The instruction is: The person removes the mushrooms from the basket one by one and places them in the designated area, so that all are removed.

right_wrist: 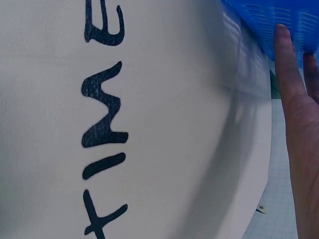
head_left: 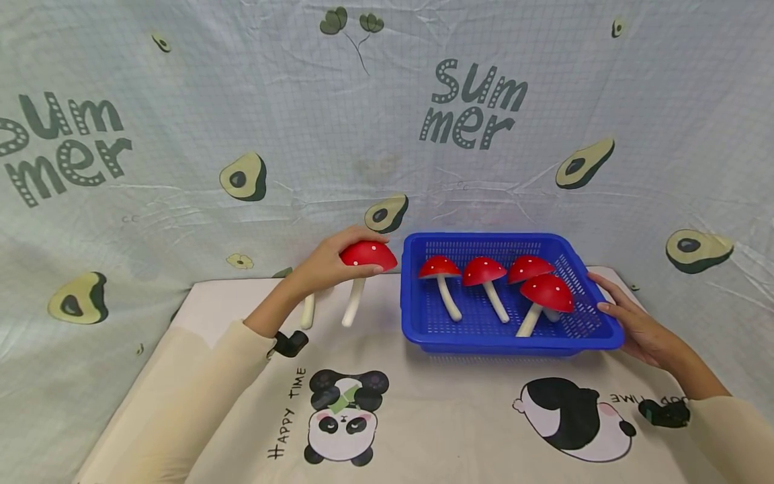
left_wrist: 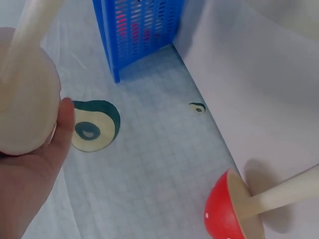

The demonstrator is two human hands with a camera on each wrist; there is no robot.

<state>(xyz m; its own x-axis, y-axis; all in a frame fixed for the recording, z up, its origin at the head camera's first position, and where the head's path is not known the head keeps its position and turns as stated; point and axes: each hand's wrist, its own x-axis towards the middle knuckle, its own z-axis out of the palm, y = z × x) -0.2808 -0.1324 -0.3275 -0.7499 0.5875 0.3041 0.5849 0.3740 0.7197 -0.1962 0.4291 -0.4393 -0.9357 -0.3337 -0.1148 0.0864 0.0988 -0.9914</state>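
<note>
My left hand [head_left: 329, 263] grips a toy mushroom [head_left: 370, 254] by its red, white-dotted cap, the pale stem hanging down over the table. In the left wrist view the cap's cream underside and the stem [left_wrist: 30, 40] show above the palm. A second mushroom, mostly hidden by the left hand in the head view, shows its stem [head_left: 308, 311] there and its red cap [left_wrist: 220, 211] in the left wrist view. My right hand [head_left: 641, 326] holds the right side of a blue basket [head_left: 514, 341], thumb at the rim, fingers [right_wrist: 289, 64] against the outer wall. Several mushrooms [head_left: 484, 270] lie inside.
A pale tablecloth [head_left: 447, 417] with panda prints and lettering covers the table. Behind it hangs a light curtain [head_left: 326, 148] printed with avocados and words, close to the back of the basket.
</note>
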